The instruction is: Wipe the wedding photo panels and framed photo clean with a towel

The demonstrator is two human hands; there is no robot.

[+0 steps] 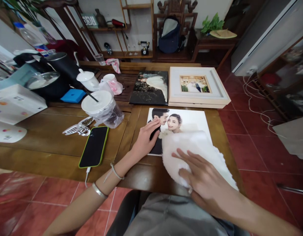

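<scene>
A frameless wedding photo panel [191, 119] lies flat near the front edge of the wooden table [55, 137]. My left hand [145, 139] rests flat on the panel's left edge, fingers stretched out. My right hand [202, 178] presses down on a fluffy white cloth [191, 147] that covers the panel's lower half, fingers spread over it. Behind the panel lie a dark wedding photo panel [150, 88] and a white framed photo [197, 86].
A phone in a green case [94, 146] lies left of my left hand with a cable at its lower end. Near it are a white hair clip [79, 127], a lidded plastic cup in a bag [102, 108], a teapot [87, 79] and white boxes [15, 103]. Shelves and a chair stand behind.
</scene>
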